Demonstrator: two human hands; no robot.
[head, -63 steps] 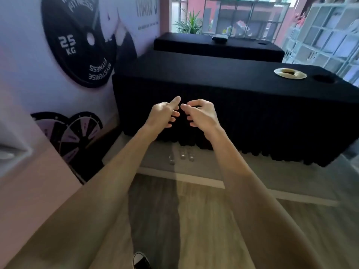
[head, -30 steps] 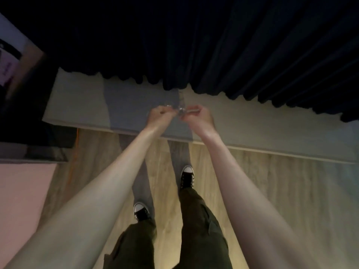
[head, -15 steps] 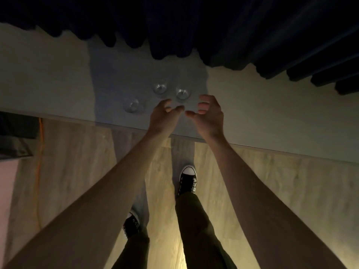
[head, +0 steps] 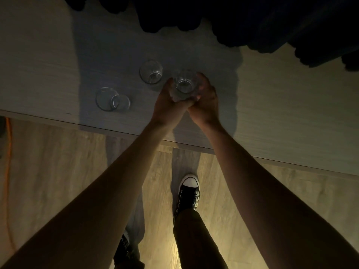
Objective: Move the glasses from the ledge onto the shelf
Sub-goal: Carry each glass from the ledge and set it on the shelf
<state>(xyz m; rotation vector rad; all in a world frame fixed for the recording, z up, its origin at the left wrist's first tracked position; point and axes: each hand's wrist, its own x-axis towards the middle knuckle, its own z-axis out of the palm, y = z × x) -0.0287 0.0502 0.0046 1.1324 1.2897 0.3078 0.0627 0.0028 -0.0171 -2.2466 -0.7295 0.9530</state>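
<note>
Three clear glasses stand on a low pale wooden ledge point(head: 291, 105), seen from straight above in dim light. My left hand point(head: 167, 105) and my right hand point(head: 206, 101) are cupped together around the right glass point(head: 183, 84), fingers wrapped on both its sides. A second glass point(head: 151, 71) stands just to its left, untouched. The third glass point(head: 110, 100) sits further left, near the ledge's front edge. No shelf is in view.
A black pleated table skirt point(head: 252, 20) hangs over the back of the ledge. Below the ledge's edge is wood-look floor point(head: 58, 162) with my black sneaker point(head: 187, 193) on it. An orange cable point(head: 8, 171) runs along the far left.
I have leaned in closer over the ledge. Both hands, open and just short of the glasses half a second ago, have moved forward and closed around the right glass.
</note>
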